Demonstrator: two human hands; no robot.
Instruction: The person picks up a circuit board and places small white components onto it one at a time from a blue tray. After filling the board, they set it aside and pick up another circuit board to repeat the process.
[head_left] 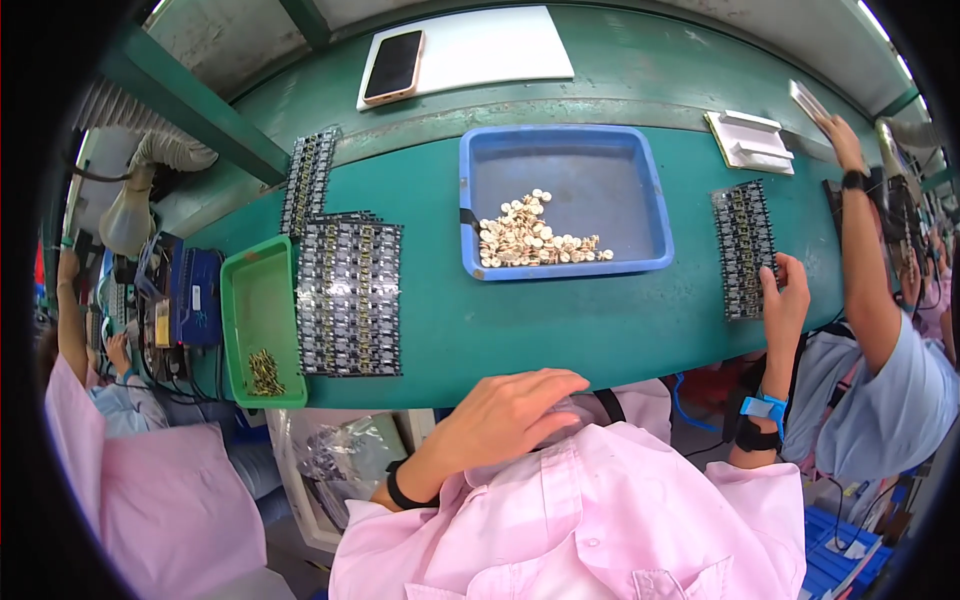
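Observation:
My left hand (510,410) rests palm down at the near edge of the green table (560,340), on my pink shirt, fingers loosely spread with nothing visible in it. A black band circles that wrist. My right hand (785,300), wearing a blue wrist strap, grips the right edge of a dark circuit board panel (742,245) lying on the table. A blue tray (630,190) with a heap of small pale round parts (530,240) stands in the middle, beyond both hands.
A stack of circuit board panels (350,300) lies at the left, another panel (308,180) behind it. A green tray (255,300) holds small brass parts. A phone (395,65) lies on a white board. A co-worker's arm (865,250) reaches at the right near white trays (750,140).

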